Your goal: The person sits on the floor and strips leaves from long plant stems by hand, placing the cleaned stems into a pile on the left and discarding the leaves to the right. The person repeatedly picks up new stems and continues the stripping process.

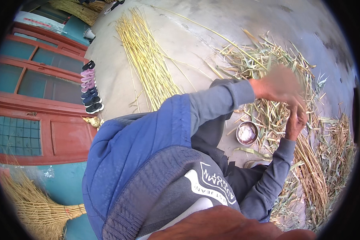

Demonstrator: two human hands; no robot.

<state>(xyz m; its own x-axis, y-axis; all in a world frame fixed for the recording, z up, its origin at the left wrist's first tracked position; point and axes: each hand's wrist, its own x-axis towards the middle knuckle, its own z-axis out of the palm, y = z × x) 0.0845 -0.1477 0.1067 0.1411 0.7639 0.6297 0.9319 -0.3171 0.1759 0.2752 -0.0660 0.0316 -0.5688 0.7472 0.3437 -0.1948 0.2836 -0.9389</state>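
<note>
A long, thin yellow reed stalk [212, 31] slants across the floor into my left hand [277, 83]. That hand is closed round its near end; the outer part of the hand is smeared. Just below, my right hand [296, 119] has its fingers bent and pressed together, touching or almost touching the left. Whatever it may hold is hidden. Under both hands spreads a heap of stripped dry leaves and husks [268, 116]. A small metal bowl [247, 133] with something whitish in it stands beside the heap, close to my legs.
A bundle of peeled yellow stalks [146, 56] lies on the concrete floor. Brown uncleaned stalks [314, 172] lie at the right. Several shoes [91, 90] line up by the red-framed door [48, 120]. At lower left, a straw broom [48, 208] leans on the teal wall.
</note>
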